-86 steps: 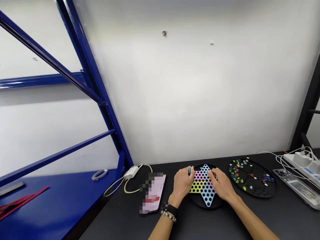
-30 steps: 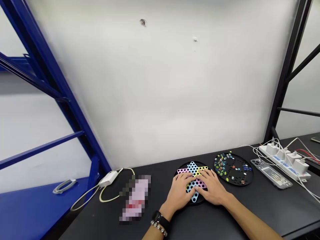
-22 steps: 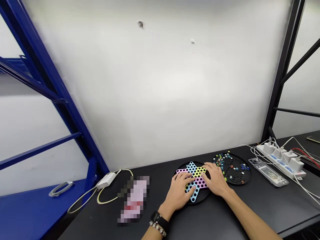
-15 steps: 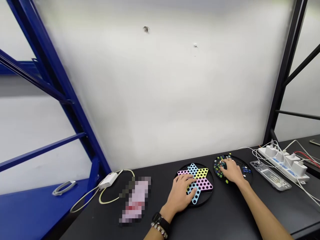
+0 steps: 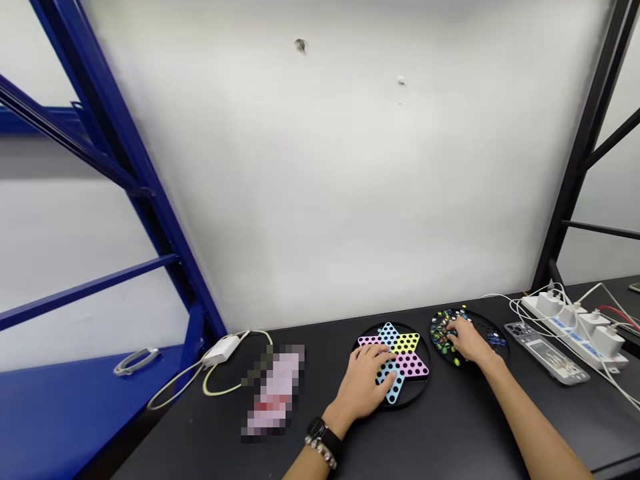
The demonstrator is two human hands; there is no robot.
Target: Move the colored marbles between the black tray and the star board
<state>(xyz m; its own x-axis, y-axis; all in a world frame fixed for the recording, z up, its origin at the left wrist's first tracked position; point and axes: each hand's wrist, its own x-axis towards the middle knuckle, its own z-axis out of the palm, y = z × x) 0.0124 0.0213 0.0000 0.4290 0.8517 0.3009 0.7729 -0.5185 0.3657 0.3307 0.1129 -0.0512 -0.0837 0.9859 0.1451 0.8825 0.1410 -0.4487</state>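
Note:
A star-shaped Chinese checkers board (image 5: 413, 365) in pink, blue and yellow, full of dark round holes, lies in a black round tray. My left hand (image 5: 366, 375) rests flat on its left part with the fingers spread, covering some of the holes. To the right, a second round black tray (image 5: 479, 317) holds many small shiny marbles (image 5: 441, 333) in green, yellow, blue and other colours. In among them, my right hand (image 5: 469, 340) reaches down with its thumb and fingertips drawn together. Whatever is between those fingertips is too small to make out.
A clear phone-case-like item (image 5: 547, 352) and a white power strip (image 5: 575, 333) with plugs and cables lie right of the marbles. At left are a white adapter (image 5: 221, 350) with its cable and a blurred pinkish item (image 5: 280, 387). Behind rises a white wall (image 5: 325, 200).
My right hand's fingers have drawn closer together among the marbles. My left hand stays on the board. The whole view has shifted slightly.

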